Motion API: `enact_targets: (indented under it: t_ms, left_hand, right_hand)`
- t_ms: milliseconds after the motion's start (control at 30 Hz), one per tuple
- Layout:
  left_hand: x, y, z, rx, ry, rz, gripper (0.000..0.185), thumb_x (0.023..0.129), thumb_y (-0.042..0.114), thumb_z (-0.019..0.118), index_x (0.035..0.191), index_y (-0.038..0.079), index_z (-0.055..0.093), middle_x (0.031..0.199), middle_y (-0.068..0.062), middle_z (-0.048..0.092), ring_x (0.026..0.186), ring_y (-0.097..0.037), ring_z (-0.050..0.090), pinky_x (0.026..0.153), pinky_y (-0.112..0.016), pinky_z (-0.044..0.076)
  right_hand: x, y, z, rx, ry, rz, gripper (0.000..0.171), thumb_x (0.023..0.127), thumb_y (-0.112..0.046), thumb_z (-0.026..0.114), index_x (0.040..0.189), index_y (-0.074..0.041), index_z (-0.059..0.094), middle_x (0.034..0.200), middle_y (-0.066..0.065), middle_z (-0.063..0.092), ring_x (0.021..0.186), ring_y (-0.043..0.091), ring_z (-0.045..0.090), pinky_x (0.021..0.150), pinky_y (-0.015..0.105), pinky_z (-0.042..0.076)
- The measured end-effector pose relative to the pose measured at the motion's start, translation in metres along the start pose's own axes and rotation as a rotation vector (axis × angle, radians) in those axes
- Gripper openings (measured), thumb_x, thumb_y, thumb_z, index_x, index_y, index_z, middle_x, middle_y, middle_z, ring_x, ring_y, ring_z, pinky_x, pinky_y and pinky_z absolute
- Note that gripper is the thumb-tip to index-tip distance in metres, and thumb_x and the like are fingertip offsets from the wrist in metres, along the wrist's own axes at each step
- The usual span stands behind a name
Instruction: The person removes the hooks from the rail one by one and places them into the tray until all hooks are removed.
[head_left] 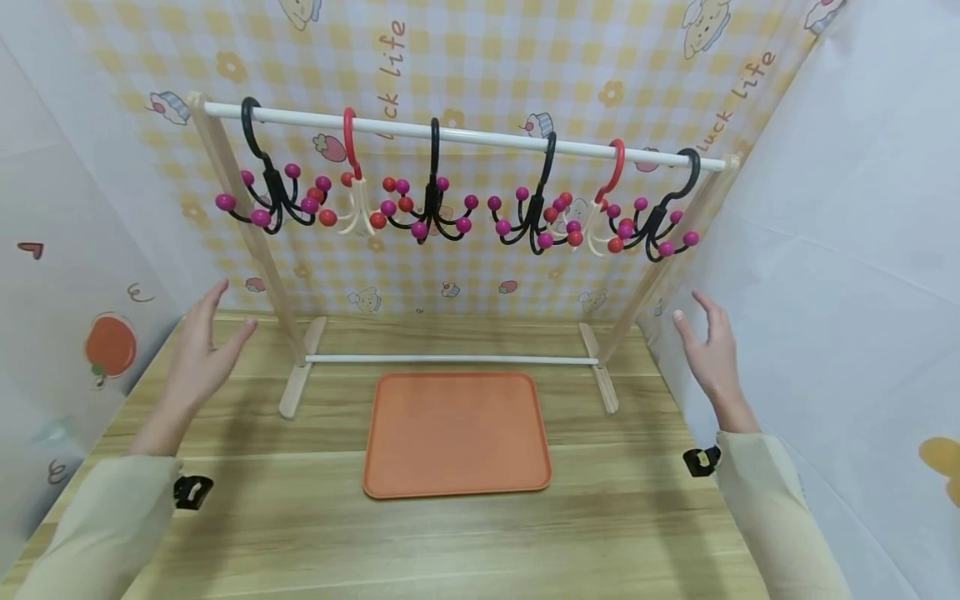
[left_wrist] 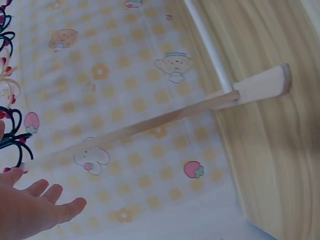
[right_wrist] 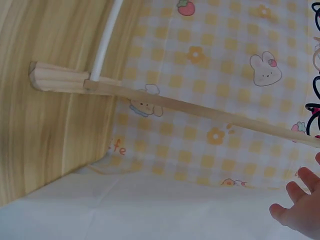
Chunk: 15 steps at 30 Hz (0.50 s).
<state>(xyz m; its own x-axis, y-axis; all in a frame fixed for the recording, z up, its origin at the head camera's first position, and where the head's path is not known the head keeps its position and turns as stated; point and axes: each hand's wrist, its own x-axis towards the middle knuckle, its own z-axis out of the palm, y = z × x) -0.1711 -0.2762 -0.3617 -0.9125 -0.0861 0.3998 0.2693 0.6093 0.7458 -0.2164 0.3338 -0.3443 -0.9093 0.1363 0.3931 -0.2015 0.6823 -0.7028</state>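
Observation:
A wooden rack [head_left: 247, 217] with a white top rail [head_left: 480, 138] stands at the back of the table. Several multi-armed hooks hang from the rail: black ones with magenta balls [head_left: 273, 196] and cream ones with red loops and red balls [head_left: 352, 196]. An orange tray [head_left: 456, 433] lies flat in front of the rack. My left hand [head_left: 206, 346] hovers open, fingers straight, left of the rack's left post. Right of the right post [head_left: 675, 250], my right hand [head_left: 708, 350] is raised open. Neither hand holds anything. The wrist views show the rack's feet [left_wrist: 262, 85] [right_wrist: 55, 77] and fingertips [left_wrist: 35, 207] [right_wrist: 300, 202].
The wooden table [head_left: 300, 533] is enclosed by a yellow checked backdrop [head_left: 480, 58] and white cloth side walls [head_left: 862, 250]. A white lower bar [head_left: 450, 359] joins the rack's feet just behind the tray. Black wrist mounts [head_left: 191, 492] sit on both sleeves.

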Motion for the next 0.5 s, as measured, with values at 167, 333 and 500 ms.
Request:
enact_targets:
  t_ms: [167, 333, 500]
  left_hand:
    - [0.005, 0.014, -0.002, -0.065, 0.034, -0.029, 0.058, 0.092, 0.02, 0.046, 0.14, 0.007, 0.018, 0.142, -0.016, 0.019, 0.127, -0.03, 0.018, 0.101, -0.052, 0.014]
    - [0.011, 0.029, -0.006, -0.095, 0.057, -0.025, 0.054, 0.092, 0.02, 0.046, 0.139, 0.006, 0.022, 0.141, -0.011, 0.022, 0.127, -0.02, 0.023, 0.103, -0.043, 0.017]
    - [0.02, 0.04, -0.009, -0.103, 0.066, -0.017, 0.052, 0.092, 0.02, 0.046, 0.139, 0.008, 0.025, 0.14, -0.012, 0.026, 0.126, -0.018, 0.026, 0.103, -0.04, 0.02]
  right_hand:
    - [0.006, -0.005, -0.002, 0.092, 0.045, 0.057, 0.053, 0.092, -0.034, 0.044, 0.136, -0.007, 0.032, 0.138, 0.013, 0.028, 0.127, 0.022, 0.021, 0.104, 0.039, 0.014]
    - [0.024, 0.023, -0.003, 0.248, 0.085, 0.062, 0.048, 0.089, -0.036, 0.05, 0.132, -0.016, 0.039, 0.137, 0.004, 0.033, 0.126, 0.015, 0.023, 0.105, 0.033, 0.01]
    - [0.045, 0.042, -0.005, 0.299, 0.128, 0.101, 0.045, 0.089, -0.035, 0.051, 0.129, -0.016, 0.043, 0.133, 0.002, 0.039, 0.123, 0.013, 0.029, 0.104, 0.031, 0.014]
